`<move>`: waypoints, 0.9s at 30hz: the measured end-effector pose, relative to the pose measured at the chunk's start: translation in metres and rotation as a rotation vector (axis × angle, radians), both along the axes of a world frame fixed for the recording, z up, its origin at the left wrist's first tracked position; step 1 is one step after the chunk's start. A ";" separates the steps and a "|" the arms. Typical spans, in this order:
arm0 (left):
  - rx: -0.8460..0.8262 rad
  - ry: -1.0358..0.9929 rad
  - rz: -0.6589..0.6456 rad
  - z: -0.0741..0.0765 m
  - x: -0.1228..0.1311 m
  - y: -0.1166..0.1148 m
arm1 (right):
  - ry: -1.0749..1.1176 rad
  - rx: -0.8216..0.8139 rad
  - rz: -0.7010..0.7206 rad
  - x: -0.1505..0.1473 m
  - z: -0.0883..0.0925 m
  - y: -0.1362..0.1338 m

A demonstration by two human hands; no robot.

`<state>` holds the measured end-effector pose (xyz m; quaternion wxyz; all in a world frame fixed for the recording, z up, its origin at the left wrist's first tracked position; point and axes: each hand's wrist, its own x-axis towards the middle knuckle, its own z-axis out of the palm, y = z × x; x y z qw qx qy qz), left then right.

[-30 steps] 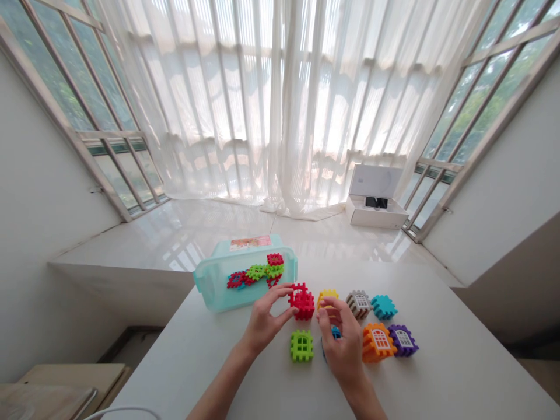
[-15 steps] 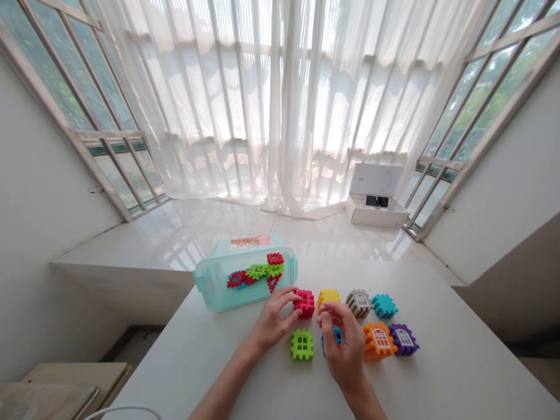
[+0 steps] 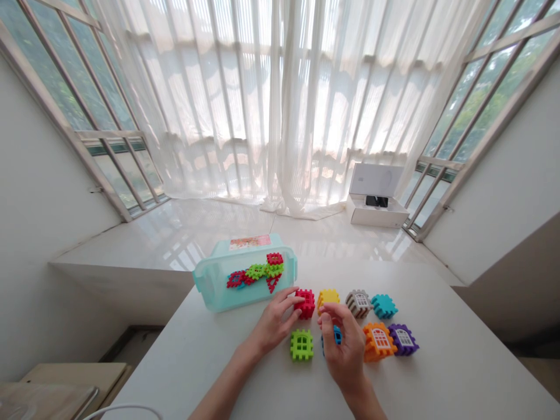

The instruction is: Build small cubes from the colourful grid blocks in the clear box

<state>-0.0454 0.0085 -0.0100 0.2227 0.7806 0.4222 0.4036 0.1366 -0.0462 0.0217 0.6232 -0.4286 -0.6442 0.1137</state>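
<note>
Near the far edge of the white table, red block: it sits just past my left hand, right where I can reach it.

Left hand: half open, with its fingers on the block's side. I think they keep it steady, but I cannot tell if they squeeze.

Right hand: fingers bent, over a blue block. The hand hides most of it, so I cannot tell if it is holding on.

Other blocks: a green block, yellow block, gray block, teal block, orange block and purple block lie apart, maybe so each is easy to grab.

Tub: a clear teal plastic tub lies past my left hand, with loose pieces inside.
</note>
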 end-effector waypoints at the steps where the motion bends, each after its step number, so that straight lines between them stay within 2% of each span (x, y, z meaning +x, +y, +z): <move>1: 0.003 0.002 -0.003 0.000 0.000 0.000 | 0.000 0.001 0.000 0.000 0.000 0.000; 19: 0.035 0.052 0.009 -0.001 -0.004 0.001 | -0.022 0.020 0.000 0.001 -0.001 0.000; 22: 0.083 0.011 0.075 -0.002 -0.009 0.005 | -0.012 0.033 -0.007 0.002 -0.001 0.001; 27: 0.165 -0.086 0.338 -0.005 -0.027 0.022 | 0.012 0.079 -0.008 0.002 0.000 0.001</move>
